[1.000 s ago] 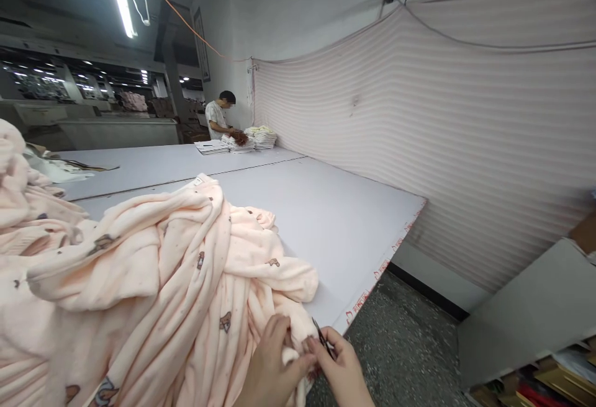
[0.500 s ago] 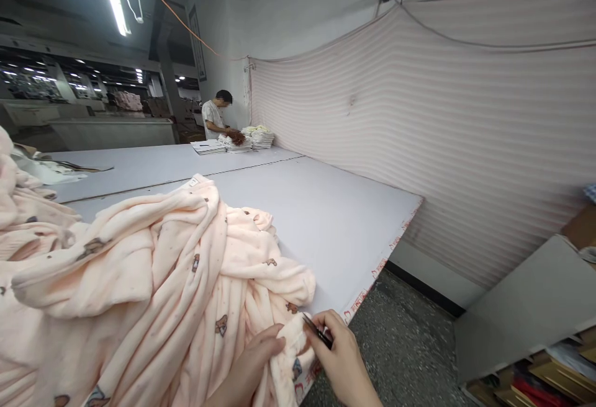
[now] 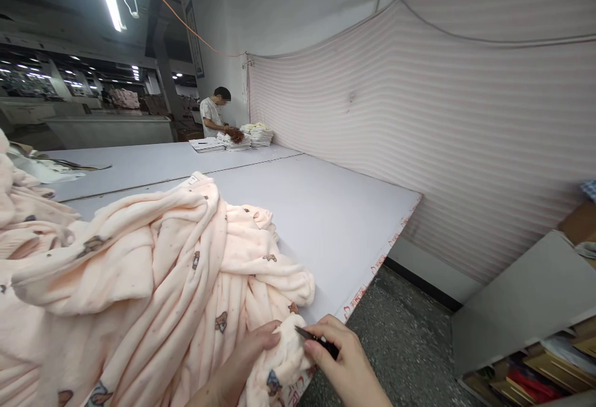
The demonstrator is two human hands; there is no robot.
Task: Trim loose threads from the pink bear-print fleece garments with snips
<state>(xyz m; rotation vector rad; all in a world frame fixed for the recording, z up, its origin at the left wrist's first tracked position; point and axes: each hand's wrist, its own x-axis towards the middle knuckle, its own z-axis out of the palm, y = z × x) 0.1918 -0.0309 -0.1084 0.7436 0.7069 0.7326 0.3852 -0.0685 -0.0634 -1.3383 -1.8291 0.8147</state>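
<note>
A heap of peach fleece garments [image 3: 153,277] printed with small bears lies on the near part of the white cutting table [image 3: 326,214]. My left hand [image 3: 246,357] grips a fold of the fleece at the table's front edge, fingers closed into the cloth. My right hand [image 3: 347,363] pinches small dark thread snips [image 3: 313,337], their tip pointing left at the fold held by my left hand.
A person [image 3: 212,112] stands at the far end of the table beside stacks of folded cloth [image 3: 254,136]. A striped curtain [image 3: 442,121] hangs along the right. Grey floor [image 3: 405,345] lies past the table corner, with a shelf of goods [image 3: 535,357] at right.
My left hand has slid up along the fold and regripped it. My right hand with the snips has shifted slightly right and lowered its tip onto the fold. The view drifted a little left.
</note>
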